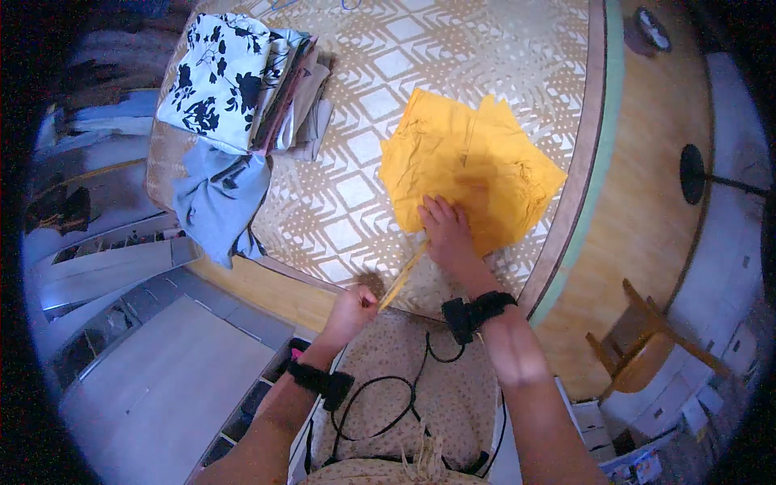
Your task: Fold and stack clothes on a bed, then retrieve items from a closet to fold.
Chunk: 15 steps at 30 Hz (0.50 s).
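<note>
A crumpled yellow cloth garment (485, 145) lies spread on the patterned bed cover (351, 188). My right hand (447, 233) rests palm down on its near edge, fingers slightly apart. From that edge a narrow yellow strip of cloth (401, 282) runs taut toward me. Its near end is pinched in my left hand (353, 309), just off the bed's near edge. Whether the strip is a tie or the garment's stretched hem I cannot tell. Each wrist wears a black strap with a small box.
At the left, a stack of folded fabrics (218, 79) has a black-and-white floral piece on top. A grey-blue garment (221, 194) hangs over the bed's edge beside it. Black cables (376, 379) loop across my lap. A wooden chair (642, 364) stands at the right.
</note>
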Motion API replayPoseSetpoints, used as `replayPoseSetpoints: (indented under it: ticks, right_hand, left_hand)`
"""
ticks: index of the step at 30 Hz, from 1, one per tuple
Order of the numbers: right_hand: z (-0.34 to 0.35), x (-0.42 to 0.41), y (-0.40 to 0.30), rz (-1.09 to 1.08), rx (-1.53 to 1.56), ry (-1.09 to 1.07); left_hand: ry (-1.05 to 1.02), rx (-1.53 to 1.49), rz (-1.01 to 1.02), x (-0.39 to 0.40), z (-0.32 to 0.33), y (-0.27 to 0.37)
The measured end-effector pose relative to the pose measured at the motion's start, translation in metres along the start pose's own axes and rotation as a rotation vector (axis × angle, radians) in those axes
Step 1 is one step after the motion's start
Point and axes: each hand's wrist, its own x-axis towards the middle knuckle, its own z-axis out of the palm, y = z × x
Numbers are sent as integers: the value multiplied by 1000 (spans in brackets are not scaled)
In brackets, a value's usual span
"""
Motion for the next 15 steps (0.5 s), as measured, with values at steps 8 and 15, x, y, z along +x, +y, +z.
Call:
replayPoseSetpoints:
  ticks: [8, 15]
  right_hand:
    - [-17, -5, 23, -35, 187, 98]
    - [-53, -50, 47, 426, 571, 454]
  left_hand:
    - [-274, 206, 90, 4, -51, 85]
    - [-54, 550, 1001, 142, -26, 229]
